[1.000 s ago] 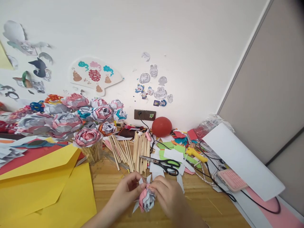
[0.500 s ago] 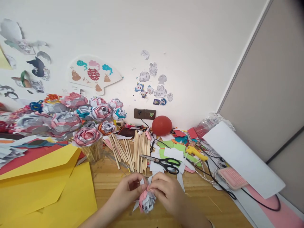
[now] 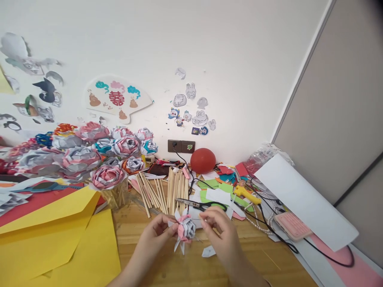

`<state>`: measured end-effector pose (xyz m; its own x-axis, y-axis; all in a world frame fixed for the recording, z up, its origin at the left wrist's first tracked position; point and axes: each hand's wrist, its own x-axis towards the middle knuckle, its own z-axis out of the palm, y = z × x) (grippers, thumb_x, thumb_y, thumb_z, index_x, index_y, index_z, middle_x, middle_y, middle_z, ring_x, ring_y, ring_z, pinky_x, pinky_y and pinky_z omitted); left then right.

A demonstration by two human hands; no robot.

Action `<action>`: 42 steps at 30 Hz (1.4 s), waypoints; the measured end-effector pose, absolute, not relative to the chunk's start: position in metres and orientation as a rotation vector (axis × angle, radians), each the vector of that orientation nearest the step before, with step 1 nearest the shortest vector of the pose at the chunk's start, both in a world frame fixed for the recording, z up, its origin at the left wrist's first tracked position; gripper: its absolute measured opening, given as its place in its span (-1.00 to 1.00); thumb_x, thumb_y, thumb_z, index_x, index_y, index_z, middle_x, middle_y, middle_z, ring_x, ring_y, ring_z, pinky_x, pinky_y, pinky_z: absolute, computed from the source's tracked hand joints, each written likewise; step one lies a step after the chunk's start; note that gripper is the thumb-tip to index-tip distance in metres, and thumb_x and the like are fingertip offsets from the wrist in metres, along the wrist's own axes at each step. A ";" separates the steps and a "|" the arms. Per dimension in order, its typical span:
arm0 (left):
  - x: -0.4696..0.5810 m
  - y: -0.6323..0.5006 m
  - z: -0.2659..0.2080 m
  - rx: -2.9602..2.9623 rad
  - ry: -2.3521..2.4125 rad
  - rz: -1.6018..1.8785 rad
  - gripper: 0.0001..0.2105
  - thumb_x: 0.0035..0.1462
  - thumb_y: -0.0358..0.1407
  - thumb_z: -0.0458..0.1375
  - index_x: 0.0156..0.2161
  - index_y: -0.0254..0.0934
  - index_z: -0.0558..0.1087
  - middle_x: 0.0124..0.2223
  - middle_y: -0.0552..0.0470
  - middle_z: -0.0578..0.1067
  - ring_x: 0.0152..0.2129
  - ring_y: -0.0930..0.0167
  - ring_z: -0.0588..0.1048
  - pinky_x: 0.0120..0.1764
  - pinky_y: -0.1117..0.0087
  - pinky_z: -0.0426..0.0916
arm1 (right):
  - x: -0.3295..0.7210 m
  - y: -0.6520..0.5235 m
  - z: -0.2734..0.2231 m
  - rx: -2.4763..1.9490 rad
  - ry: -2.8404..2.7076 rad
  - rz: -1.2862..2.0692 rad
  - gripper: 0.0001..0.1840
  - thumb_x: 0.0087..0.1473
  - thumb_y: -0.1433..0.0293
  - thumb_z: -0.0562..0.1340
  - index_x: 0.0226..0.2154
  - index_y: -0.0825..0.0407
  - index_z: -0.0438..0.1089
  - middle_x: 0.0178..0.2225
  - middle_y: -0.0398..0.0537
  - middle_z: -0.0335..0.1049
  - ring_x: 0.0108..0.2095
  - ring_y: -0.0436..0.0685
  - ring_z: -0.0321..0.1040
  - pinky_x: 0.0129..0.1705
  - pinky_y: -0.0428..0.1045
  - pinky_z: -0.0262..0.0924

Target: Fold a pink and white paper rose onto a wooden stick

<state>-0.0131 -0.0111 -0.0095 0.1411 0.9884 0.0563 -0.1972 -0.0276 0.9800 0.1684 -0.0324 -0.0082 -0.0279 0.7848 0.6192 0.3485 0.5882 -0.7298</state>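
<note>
A small pink and grey-white paper flower (image 3: 188, 230) with pointed white outer petals is pinched by its left side in my left hand (image 3: 160, 232). My right hand (image 3: 221, 230) hovers just right of the flower, apart from it. Its fingers are curled, with thumb and index tips slightly apart and nothing visible between them. On the wood below that hand lies a loose white paper petal (image 3: 208, 251). Black-handled scissors (image 3: 206, 205) rest behind the hands, partly covered by the right fingers.
Wooden sticks (image 3: 178, 189) lie behind the hands. Finished paper flowers (image 3: 109, 175) crowd the back left above yellow paper sheets (image 3: 89, 247). A red balloon (image 3: 202, 160), paper scraps (image 3: 220, 194), a yellow glue gun (image 3: 247, 194), cables and a pink power bank (image 3: 293, 226) occupy the right.
My right hand has let go of the flower and drawn away to the right. The flower has risen slightly and turned in my left hand. A loose white petal now shows on the table.
</note>
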 end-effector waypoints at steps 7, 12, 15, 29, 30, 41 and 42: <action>-0.007 -0.014 -0.024 1.072 0.977 1.301 -0.75 -0.28 -0.21 0.34 -0.62 -0.29 0.38 -0.52 0.10 0.47 -0.50 0.42 0.42 -0.36 0.43 0.32 | 0.145 -0.044 -0.020 -0.973 -1.716 0.474 -0.76 -0.08 0.60 0.10 -0.33 0.03 0.31 -0.36 -0.10 0.24 -0.55 -0.06 0.22 -0.53 -0.18 0.22; -0.004 -0.020 -0.026 1.122 1.021 1.288 -0.76 -0.26 -0.20 0.32 -0.62 -0.29 0.37 -0.56 0.11 0.45 -0.51 0.42 0.38 -0.38 0.46 0.27 | 0.142 -0.045 -0.022 -1.026 -1.764 0.249 -0.80 0.02 0.57 0.08 -0.32 0.03 0.34 -0.39 -0.07 0.26 -0.42 0.02 0.30 -0.40 -0.13 0.26; -0.002 -0.021 -0.029 1.165 1.007 1.308 -0.75 -0.27 -0.20 0.32 -0.62 -0.29 0.37 -0.58 0.14 0.40 -0.53 0.43 0.35 -0.40 0.47 0.25 | 0.143 -0.044 -0.025 -1.069 -1.768 0.176 -0.82 0.09 0.52 0.06 -0.31 0.04 0.35 -0.39 -0.06 0.27 -0.41 0.03 0.31 -0.36 -0.10 0.24; -0.003 -0.021 -0.023 1.138 1.051 1.236 -0.75 -0.33 -0.22 0.34 -0.64 -0.29 0.37 -0.60 0.12 0.42 -0.55 0.40 0.39 -0.41 0.44 0.29 | 0.148 -0.037 -0.030 -1.202 -1.835 -0.101 -0.77 0.15 0.28 0.05 -0.43 0.01 0.32 -0.58 -0.16 0.32 -0.55 0.04 0.30 -0.50 -0.12 0.18; -0.004 -0.021 -0.022 1.114 1.042 1.235 -0.76 -0.32 -0.22 0.34 -0.63 -0.29 0.38 -0.59 0.12 0.44 -0.54 0.39 0.40 -0.39 0.43 0.29 | 0.150 -0.037 -0.030 -1.154 -1.856 -0.110 -0.79 0.16 0.30 0.05 -0.39 0.00 0.33 -0.56 -0.15 0.32 -0.54 0.04 0.31 -0.49 -0.12 0.19; -0.007 -0.021 -0.015 0.866 0.869 1.258 -0.77 -0.28 -0.22 0.35 -0.59 -0.30 0.41 -0.55 0.11 0.53 -0.53 0.47 0.44 -0.39 0.51 0.31 | 0.165 -0.037 -0.020 -0.889 -1.860 -0.108 -0.78 0.13 0.50 0.05 -0.20 -0.01 0.33 -0.37 -0.05 0.27 -0.37 0.06 0.30 -0.34 -0.05 0.27; -0.007 -0.021 -0.014 0.857 0.862 1.259 -0.77 -0.29 -0.23 0.36 -0.60 -0.30 0.41 -0.55 0.10 0.53 -0.53 0.47 0.45 -0.39 0.51 0.31 | 0.164 -0.038 -0.020 -0.882 -1.876 -0.089 -0.77 0.12 0.51 0.06 -0.19 -0.02 0.33 -0.37 -0.05 0.27 -0.37 0.06 0.30 -0.35 -0.05 0.27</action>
